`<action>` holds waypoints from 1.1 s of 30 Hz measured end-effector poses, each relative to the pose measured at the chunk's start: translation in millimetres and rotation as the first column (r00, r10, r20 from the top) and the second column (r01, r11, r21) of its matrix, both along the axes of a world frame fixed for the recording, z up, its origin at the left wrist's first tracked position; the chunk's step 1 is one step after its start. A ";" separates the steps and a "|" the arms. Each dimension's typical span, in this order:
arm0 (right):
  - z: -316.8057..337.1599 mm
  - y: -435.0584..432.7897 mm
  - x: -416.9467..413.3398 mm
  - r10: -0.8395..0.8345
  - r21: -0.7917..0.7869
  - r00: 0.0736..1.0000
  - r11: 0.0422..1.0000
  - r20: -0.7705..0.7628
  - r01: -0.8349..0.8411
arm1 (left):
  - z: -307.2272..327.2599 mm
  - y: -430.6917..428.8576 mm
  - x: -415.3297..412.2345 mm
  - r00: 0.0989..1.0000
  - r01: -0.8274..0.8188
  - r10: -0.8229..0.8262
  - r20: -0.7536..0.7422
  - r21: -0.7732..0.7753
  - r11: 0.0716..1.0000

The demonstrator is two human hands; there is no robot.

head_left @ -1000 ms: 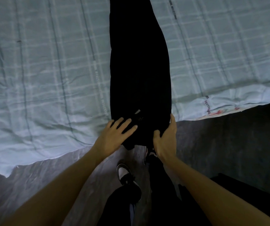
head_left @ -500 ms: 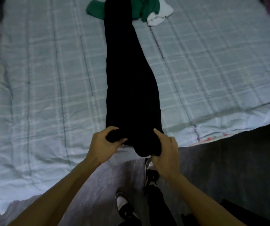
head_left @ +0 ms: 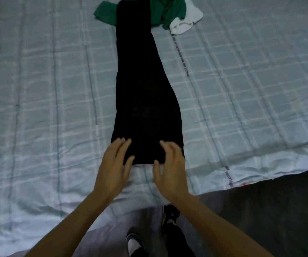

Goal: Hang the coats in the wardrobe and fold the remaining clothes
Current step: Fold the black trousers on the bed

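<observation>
Pale checked bedspread (head_left: 38,93), grey floor (head_left: 112,236), 2 black-and-white shoes (head_left: 133,238)

Dim, bluish, soft light; fingers motion-blurred, wide-angle bending at edges, dark cloth lacks detail.

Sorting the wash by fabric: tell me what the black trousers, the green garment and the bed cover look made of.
Black trousers: matte cloth lying flat and limp; weave too dark to tell. Green garment: soft matte fabric, probably knit, crumpling in loose folds. Bed cover: thin checked woven cloth, likely cotton, finely wrinkled, with stitched lines.
</observation>
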State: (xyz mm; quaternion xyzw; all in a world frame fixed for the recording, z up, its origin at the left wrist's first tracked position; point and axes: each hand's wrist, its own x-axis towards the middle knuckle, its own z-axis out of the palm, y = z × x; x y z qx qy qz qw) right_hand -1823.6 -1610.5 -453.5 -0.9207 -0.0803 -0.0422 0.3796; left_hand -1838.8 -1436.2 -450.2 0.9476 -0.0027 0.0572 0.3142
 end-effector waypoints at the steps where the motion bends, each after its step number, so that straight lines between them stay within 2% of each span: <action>1: -8.8 -1.0 -2.1 0.110 -0.090 0.994 0.990 -0.005 -0.110 | -15.2 4.8 -10.6 0.996 0.085 -0.081 -0.039 0.114 0.990; 4: -28.1 2.4 12.1 0.353 -0.321 0.934 0.879 -0.055 -0.352 | -42.4 8.7 -19.3 0.961 0.253 -0.207 -0.182 0.282 0.925; 7: -35.4 6.1 40.1 0.376 -0.479 0.921 0.794 -0.099 -0.375 | -45.9 0.7 1.8 0.967 0.221 -0.159 -0.197 0.351 0.910; 12: -48.1 -4.9 63.3 0.305 -0.554 0.945 0.770 -0.115 -0.316 | -47.8 -15.9 44.9 0.961 0.186 -0.081 -0.264 0.403 0.896; 17: -46.6 -6.6 56.3 0.337 -0.516 0.942 0.805 -0.009 -0.293 | -45.4 -20.6 36.4 0.981 0.119 -0.047 -0.190 0.386 0.915; 19: -34.3 -8.4 47.0 0.334 -0.505 0.942 0.817 0.018 -0.279 | -36.9 -19.8 30.1 0.977 0.120 -0.049 -0.206 0.348 0.930; 21: -18.5 -13.0 34.5 0.332 -0.486 0.943 0.820 -0.024 -0.301 | -17.1 -22.0 25.0 0.955 0.159 -0.087 -0.284 0.238 0.958; 24: 10.5 -22.0 8.8 0.348 -0.449 0.925 0.810 -0.149 -0.377 | 20.4 -24.0 11.5 0.830 0.291 -0.204 -0.519 0.092 0.952; 26: 33.3 -25.0 -4.4 0.379 -0.432 0.898 0.787 -0.224 -0.440 | 43.7 -21.1 3.9 0.648 0.415 -0.305 -0.698 -0.011 0.910; 28: 58.1 -26.4 -5.1 0.375 -0.471 0.900 0.767 -0.222 -0.436 | 69.9 -16.0 8.3 0.498 0.450 -0.385 -0.777 -0.147 0.881; 29: 72.1 -24.8 2.7 0.356 -0.499 0.917 0.771 -0.178 -0.396 | 82.1 -12.4 18.0 0.479 0.467 -0.400 -0.781 -0.159 0.870; 30: 85.4 -22.4 15.2 0.332 -0.517 0.936 0.784 -0.115 -0.342 | 93.2 -8.3 32.6 0.508 0.467 -0.379 -0.774 -0.123 0.876; 31: 97.0 -19.7 30.9 0.297 -0.525 0.954 0.808 -0.028 -0.267 | 106.5 -4.8 49.6 0.589 0.443 -0.329 -0.738 -0.046 0.895; 32: 106.6 -16.1 49.2 0.248 -0.526 0.966 0.833 0.074 -0.174 | 118.4 -2.3 66.9 0.721 0.387 -0.248 -0.647 0.080 0.919; 33: 114.4 -11.0 68.1 0.188 -0.516 0.967 0.853 0.172 -0.074 | 127.4 -0.5 83.5 0.874 0.270 -0.146 -0.463 0.213 0.939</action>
